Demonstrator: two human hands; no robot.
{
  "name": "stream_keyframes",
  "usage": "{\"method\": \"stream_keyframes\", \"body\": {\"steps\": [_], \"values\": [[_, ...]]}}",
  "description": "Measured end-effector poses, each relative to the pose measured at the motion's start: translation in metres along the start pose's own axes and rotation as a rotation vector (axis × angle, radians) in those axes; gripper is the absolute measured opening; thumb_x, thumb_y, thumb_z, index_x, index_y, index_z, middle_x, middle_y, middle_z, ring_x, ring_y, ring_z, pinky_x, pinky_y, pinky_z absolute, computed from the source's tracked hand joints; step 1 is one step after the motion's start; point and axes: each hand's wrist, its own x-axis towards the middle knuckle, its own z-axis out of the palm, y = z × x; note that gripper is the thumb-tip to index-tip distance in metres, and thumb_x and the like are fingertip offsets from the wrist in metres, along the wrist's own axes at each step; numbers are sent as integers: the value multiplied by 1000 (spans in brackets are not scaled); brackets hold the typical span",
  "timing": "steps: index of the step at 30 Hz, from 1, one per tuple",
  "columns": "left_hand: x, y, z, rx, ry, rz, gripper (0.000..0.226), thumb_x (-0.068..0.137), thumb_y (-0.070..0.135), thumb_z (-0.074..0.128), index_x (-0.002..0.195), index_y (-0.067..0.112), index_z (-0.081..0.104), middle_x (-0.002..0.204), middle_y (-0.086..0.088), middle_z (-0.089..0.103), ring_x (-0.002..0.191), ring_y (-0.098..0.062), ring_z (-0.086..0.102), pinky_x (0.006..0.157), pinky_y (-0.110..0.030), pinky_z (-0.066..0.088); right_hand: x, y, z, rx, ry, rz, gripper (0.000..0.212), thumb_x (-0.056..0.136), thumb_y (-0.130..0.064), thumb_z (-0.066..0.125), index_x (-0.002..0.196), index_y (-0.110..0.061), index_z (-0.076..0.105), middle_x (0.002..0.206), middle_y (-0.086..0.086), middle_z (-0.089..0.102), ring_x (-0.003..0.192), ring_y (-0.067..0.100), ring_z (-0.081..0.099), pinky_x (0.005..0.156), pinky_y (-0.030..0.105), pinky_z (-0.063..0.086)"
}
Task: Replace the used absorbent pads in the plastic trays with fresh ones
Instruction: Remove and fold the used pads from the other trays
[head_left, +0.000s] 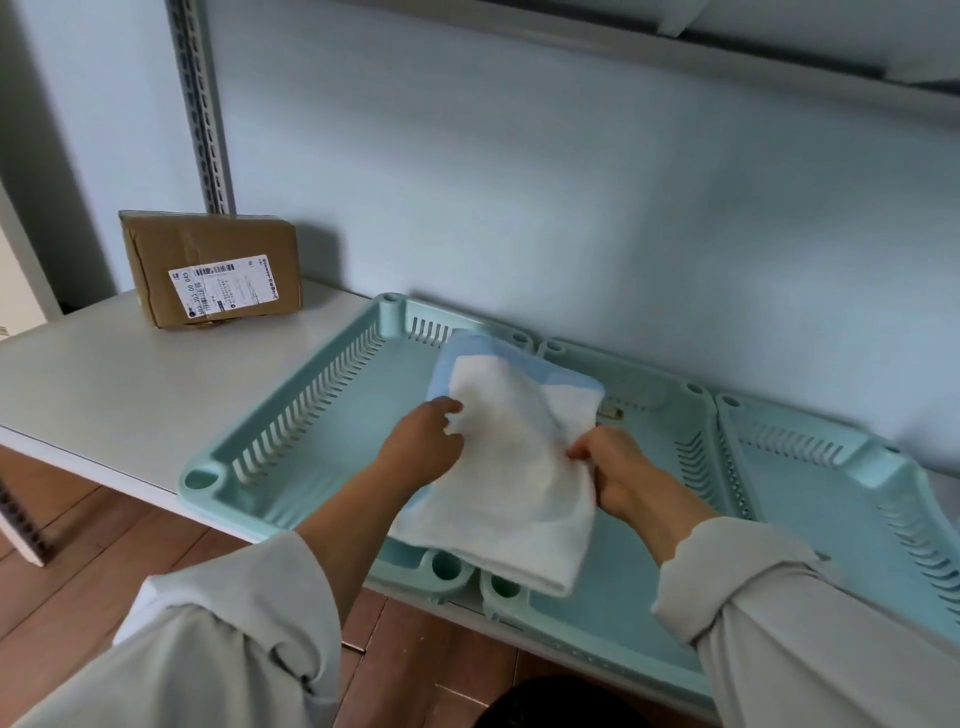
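The folded white absorbent pad with a pale blue backing (511, 457) is held just above the left pale green slotted plastic tray (291, 457), its near edge hanging over the rims where that tray meets the middle tray (670, 415). The left hand (423, 447) pinches the pad's left edge; the right hand (618, 470) grips its right edge, fingers curled into the fabric, though the fingertips seem partly hidden. A third tray (831, 467) sits to the right. All rest on a white surface (104, 384) beside a brown cardboard box (213, 267).
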Motion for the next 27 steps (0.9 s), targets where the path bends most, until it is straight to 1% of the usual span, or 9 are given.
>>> {"method": "stream_keyframes", "body": {"steps": [3,8,11,14,17,20,22,24,27], "values": [[9,-11,1,-42,-11,-106,62,89,14,59,145,11,33,147,-14,37,134,-27,39,108,-31,32,10,4,-9,-175,44,18,29,86,10,45,112,3,56,98,19,61,75,28,59,67,35,52],[23,-22,8,-328,-16,-302,72,88,16,63,148,7,24,149,-13,33,134,-31,37,108,-39,37,26,7,-6,43,76,-68,29,89,6,53,118,2,59,112,20,65,95,34,63,89,47,52],[34,-28,12,-500,5,-417,68,86,15,66,143,6,30,133,-18,45,113,-31,50,92,-39,47,29,3,-2,81,26,-46,30,92,-4,56,122,-1,57,107,18,65,92,32,63,83,45,53],[37,-29,16,-455,-57,-454,64,83,23,70,135,1,40,115,-20,55,97,-30,58,71,-31,50,23,2,0,-77,-91,55,39,86,3,55,123,-8,55,98,13,64,84,31,61,69,36,53],[37,-25,22,-382,-131,-441,56,85,24,69,129,0,44,93,-13,56,78,-22,57,60,-27,48,22,4,1,-128,-105,-4,53,79,17,48,125,-10,53,106,12,62,92,31,58,68,33,51],[34,-20,29,-344,-228,-427,45,83,30,71,118,6,54,68,-5,47,57,-15,42,50,-24,36,20,2,3,10,-149,-87,46,80,16,55,117,-12,57,105,9,65,88,26,62,70,34,52],[33,-23,33,-357,-258,-412,57,80,38,72,122,2,54,83,-10,59,69,-19,48,63,-29,46,14,-1,4,25,-185,-87,30,82,13,56,101,-10,62,97,9,67,81,22,63,64,32,51],[34,-27,33,-376,-243,-388,67,81,46,68,128,3,49,119,-15,60,96,-25,55,87,-36,47,9,-8,2,79,-237,-66,28,83,13,51,95,-10,63,91,9,68,79,22,64,61,30,52],[31,-29,25,-508,-263,-350,88,72,62,67,135,5,46,131,-19,55,114,-32,56,90,-35,48,1,-24,-3,314,-316,-4,26,84,10,44,91,-6,63,80,8,69,75,22,64,58,27,57]]}}
